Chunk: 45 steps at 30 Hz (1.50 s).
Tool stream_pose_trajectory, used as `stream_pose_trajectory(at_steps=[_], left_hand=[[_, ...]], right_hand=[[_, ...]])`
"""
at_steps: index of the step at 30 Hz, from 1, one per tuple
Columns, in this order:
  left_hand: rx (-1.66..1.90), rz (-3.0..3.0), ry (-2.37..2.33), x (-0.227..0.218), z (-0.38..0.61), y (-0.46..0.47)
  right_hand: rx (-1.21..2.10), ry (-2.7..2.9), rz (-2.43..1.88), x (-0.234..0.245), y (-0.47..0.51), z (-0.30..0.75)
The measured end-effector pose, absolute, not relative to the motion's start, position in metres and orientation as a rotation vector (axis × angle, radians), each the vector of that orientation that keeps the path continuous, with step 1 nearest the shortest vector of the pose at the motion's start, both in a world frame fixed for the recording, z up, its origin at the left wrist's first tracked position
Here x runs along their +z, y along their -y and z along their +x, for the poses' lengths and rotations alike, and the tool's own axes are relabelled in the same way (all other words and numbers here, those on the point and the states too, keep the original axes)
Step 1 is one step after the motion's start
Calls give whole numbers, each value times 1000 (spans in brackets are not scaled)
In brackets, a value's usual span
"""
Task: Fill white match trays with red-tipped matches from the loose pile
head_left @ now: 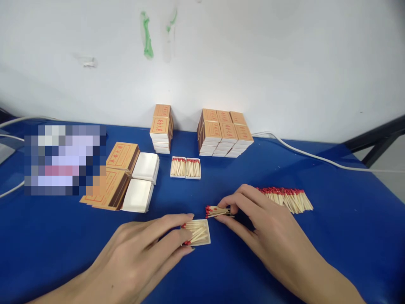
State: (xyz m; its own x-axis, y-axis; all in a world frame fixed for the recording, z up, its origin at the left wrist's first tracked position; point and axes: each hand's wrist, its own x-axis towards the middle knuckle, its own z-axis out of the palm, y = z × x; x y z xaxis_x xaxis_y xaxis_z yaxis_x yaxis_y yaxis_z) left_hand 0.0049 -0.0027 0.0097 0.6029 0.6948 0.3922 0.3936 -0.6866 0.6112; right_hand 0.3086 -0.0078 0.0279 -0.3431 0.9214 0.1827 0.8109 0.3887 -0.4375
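A white tray [209, 231] holds red-tipped matches [198, 232]. Left hand [136, 245] clasps it, fingers [171, 221] parted; right hand [270, 228] pinches a bundle [211, 211].

Showed left hand [136, 249] and right hand [268, 223], both bare. Had long, slim fingers [171, 221], narrowing toward tips. Showed smallish nails [190, 215] on left, too small to tell finish; mostly hidden on right. Bore one small round spot [112, 286] toward left wrist. Ran bare past wrists into left forearm [60, 291] and right forearm [325, 274], widening smoothly, cut off at bottom edge.
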Motion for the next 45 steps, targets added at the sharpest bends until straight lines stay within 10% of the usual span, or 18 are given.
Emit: stream_pose_trajectory(at_steps=[45], left_hand=[[681,2328,-1066,17,14,2]], right_hand=[[614,2161,-1279,40,19,292]])
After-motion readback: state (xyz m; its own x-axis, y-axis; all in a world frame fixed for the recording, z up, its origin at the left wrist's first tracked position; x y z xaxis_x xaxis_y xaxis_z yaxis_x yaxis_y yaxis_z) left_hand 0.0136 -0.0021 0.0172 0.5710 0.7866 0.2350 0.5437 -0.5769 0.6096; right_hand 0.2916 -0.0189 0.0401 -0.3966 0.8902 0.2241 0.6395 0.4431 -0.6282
